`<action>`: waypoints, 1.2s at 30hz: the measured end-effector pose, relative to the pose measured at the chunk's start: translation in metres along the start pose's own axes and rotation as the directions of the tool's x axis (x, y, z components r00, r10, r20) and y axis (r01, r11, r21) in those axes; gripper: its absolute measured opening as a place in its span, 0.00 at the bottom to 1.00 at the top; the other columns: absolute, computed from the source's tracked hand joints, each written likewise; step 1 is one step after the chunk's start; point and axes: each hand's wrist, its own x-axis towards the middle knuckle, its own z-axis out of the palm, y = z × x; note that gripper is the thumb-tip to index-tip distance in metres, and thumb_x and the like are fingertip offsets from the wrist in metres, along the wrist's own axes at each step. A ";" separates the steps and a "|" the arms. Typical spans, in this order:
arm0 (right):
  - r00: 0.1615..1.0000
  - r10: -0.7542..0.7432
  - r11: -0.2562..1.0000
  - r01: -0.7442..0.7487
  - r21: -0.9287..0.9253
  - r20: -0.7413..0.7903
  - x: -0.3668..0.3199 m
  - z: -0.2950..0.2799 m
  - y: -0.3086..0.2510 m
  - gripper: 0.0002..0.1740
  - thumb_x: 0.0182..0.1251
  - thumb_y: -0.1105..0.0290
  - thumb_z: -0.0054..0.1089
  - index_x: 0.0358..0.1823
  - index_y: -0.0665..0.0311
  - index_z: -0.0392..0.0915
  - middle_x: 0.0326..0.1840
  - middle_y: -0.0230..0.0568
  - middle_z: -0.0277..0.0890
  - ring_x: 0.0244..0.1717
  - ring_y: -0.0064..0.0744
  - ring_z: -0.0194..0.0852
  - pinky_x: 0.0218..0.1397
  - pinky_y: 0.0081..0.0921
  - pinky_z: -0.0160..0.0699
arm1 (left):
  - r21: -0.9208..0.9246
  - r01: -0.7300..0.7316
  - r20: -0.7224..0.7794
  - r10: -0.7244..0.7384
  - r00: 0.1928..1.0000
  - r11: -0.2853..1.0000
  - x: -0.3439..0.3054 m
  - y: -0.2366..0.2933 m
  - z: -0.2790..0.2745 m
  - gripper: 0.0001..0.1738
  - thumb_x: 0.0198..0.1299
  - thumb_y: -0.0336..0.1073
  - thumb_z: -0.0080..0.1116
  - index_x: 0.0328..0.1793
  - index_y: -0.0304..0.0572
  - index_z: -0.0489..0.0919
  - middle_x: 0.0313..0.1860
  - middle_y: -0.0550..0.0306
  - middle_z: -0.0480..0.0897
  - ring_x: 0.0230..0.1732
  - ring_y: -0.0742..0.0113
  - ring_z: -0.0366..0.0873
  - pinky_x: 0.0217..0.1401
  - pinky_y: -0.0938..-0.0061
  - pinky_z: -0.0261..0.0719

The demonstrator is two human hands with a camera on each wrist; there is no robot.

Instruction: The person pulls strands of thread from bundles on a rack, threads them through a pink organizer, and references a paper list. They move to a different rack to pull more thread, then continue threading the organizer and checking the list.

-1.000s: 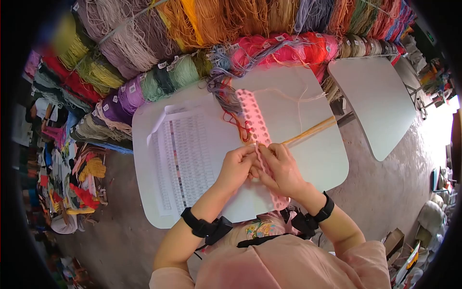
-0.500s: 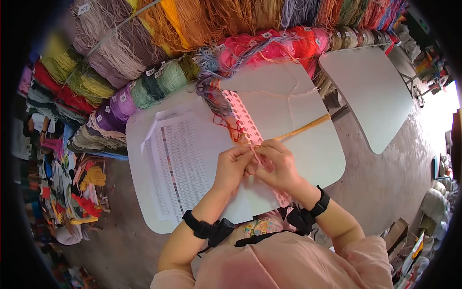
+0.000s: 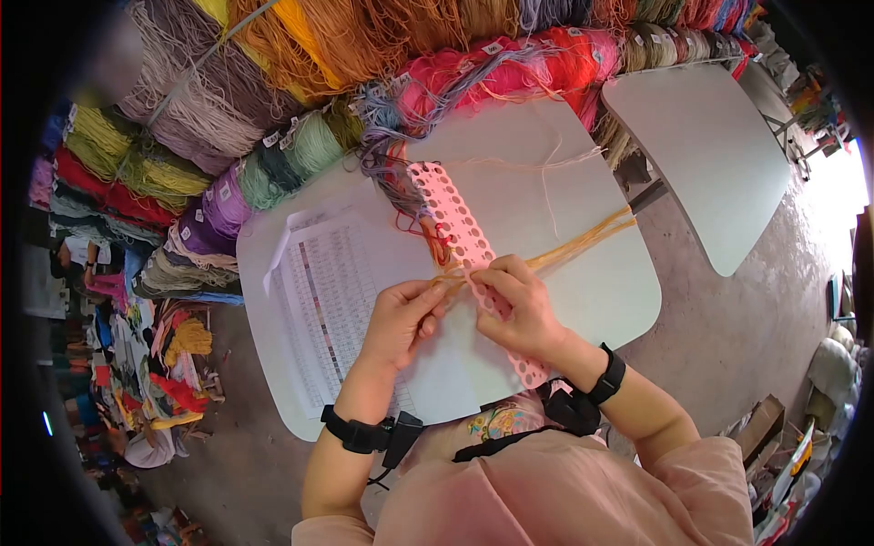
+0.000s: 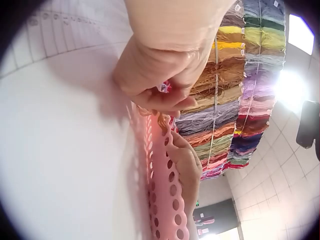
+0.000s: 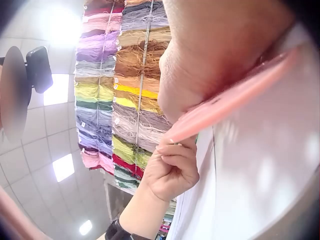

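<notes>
A long pink strip with rows of round holes [image 3: 469, 238] slants across the white table [image 3: 601, 300]. My right hand [image 3: 523, 309] grips its side below the middle, thumb and fingers on the strip. Just left of it, my left hand [image 3: 399, 320] pinches yellow-orange thread [image 3: 446, 280] between thumb and forefinger. More of this thread [image 3: 583, 240] stretches from the strip to the table's right edge. Red, orange and grey threads [image 3: 401, 182] hang in a bunch at the strip's upper left side. In the left wrist view, the left fingertips [image 4: 172, 105] are close over the strip's edge.
Printed chart sheets [image 3: 319, 309] lie on the table's left part. A pale thread [image 3: 546, 166] trails over its far side. Yarn skeins in many colours [image 3: 364, 45] hang behind, with bundled skeins [image 3: 510, 73] along the back edge. A second table [image 3: 701, 155] stands at the right.
My left hand has drawn away from the strip to the left, with yellow-orange thread now showing between it and the strip. The right hand has stayed on the strip.
</notes>
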 end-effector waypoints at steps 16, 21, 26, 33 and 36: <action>0.996 0.035 0.999 -0.035 -0.007 0.077 0.001 0.003 0.008 0.16 0.45 0.76 0.52 0.40 0.66 0.69 0.33 0.43 0.67 0.35 0.44 0.68 0.35 0.34 0.68 | 0.604 -0.207 0.099 0.185 0.978 0.770 -0.004 -0.001 0.019 0.09 0.55 0.33 0.52 0.38 0.33 0.75 0.23 0.58 0.76 0.17 0.74 0.74 0.18 0.83 0.70; 0.984 0.012 0.930 0.054 -0.363 0.177 0.003 0.010 0.004 0.20 0.41 0.68 0.57 0.40 0.64 0.69 0.37 0.42 0.65 0.42 0.42 0.64 0.42 0.35 0.63 | 0.448 -0.048 -0.119 0.113 0.986 0.893 -0.068 0.063 -0.113 0.14 0.57 0.44 0.51 0.22 0.47 0.69 0.14 0.67 0.69 0.11 0.81 0.61 0.11 0.85 0.58; 0.989 -0.026 0.927 0.079 -0.367 0.147 0.005 0.011 0.004 0.20 0.40 0.70 0.55 0.40 0.65 0.69 0.37 0.43 0.66 0.41 0.45 0.64 0.44 0.37 0.62 | -0.093 -0.421 -0.466 0.335 0.819 0.902 -0.126 0.121 -0.263 0.07 0.60 0.35 0.49 0.41 0.43 0.75 0.30 0.62 0.78 0.20 0.86 0.68 0.15 0.92 0.63; 0.970 -0.054 0.915 0.143 -0.378 0.238 0.002 0.009 0.002 0.24 0.41 0.69 0.54 0.45 0.66 0.67 0.41 0.47 0.65 0.43 0.48 0.62 0.47 0.40 0.61 | 0.966 -0.127 -0.072 0.703 0.707 0.227 -0.142 0.038 -0.179 0.11 0.59 0.32 0.46 0.46 0.37 0.72 0.43 0.51 0.75 0.45 0.59 0.74 0.48 0.70 0.71; 0.965 -0.042 0.884 0.157 -0.440 0.260 -0.006 0.007 -0.018 0.26 0.41 0.70 0.54 0.48 0.68 0.67 0.45 0.48 0.63 0.46 0.48 0.60 0.50 0.39 0.59 | 0.927 -0.344 0.352 0.653 0.670 -0.147 -0.131 -0.012 -0.154 0.16 0.45 0.24 0.51 0.44 0.34 0.73 0.47 0.49 0.74 0.50 0.51 0.70 0.50 0.64 0.69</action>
